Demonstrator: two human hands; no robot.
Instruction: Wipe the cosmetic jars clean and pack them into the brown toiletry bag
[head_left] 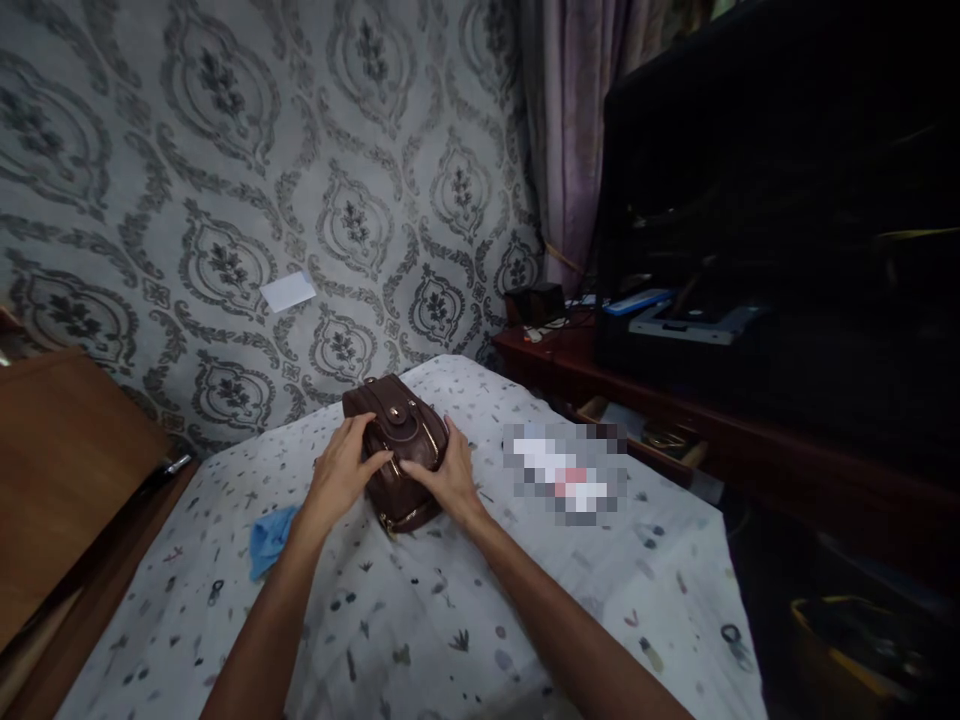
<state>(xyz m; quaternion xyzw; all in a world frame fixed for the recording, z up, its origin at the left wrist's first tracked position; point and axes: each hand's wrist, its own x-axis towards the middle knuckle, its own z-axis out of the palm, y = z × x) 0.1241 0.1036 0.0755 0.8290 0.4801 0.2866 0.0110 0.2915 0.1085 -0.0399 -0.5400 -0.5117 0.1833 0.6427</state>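
A dark brown leather handbag (400, 433) with gold-coloured zips and a snap-fastened flap stands on the white patterned cloth (405, 620). My left hand (346, 466) grips its left side, thumb laid across the front and fingers near the top. On the opposite side, my right hand (453, 470) holds it with the thumb on the front panel and the fingers running up the side. The two thumbs nearly meet over the front. Part of each hand's fingertips is hidden behind the bag. A crumpled blue cloth (271, 541) lies beside my left forearm.
A blurred-out white and pink item (566, 472) lies right of the bag. Beyond the cloth's right edge are an open drawer (652, 440) and a dark red desk (547, 345). A brown wooden panel (71, 470) rises at the left; patterned wallpaper (360, 120) covers the wall behind.
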